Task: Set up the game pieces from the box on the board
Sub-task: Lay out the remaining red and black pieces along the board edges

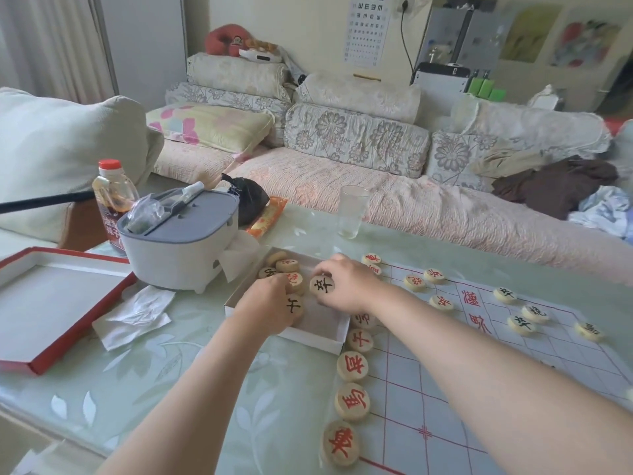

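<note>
Closest to me, a column of red-lettered xiangqi pieces (pixel 352 401) lay flat and face up along the left edge of the paper board (pixel 445 389). They were evenly spaced, which I took for a back rank laid out in order.

Just beyond them the shallow white box (pixel 318 339) sat just beside that edge, near enough for both hands to work from it. The left hand (pixel 270 303) was down inside the box, fingers curled round a black-lettered piece (pixel 294 305). The right hand (pixel 346 286) reached in beside it, pinching a second black-lettered disc (pixel 322 284) between thumb and fingertips. It was tipped up so its character faced the person, probably to be read before its spot was chosen. A few loose pieces (pixel 287 265) lay heaped in the box's far corner, so the job looked well along but not finished.

Farther out on the board, forward red pieces (pixel 441 302) stood on their own half, and the placed black pieces (pixel 520 324) sat apart on the right half, keeping the sides separate.

The red box lid (pixel 51 303) lay upturned well off to the left, out of the way. A drinking glass (pixel 352 210) stood past the board.
</note>
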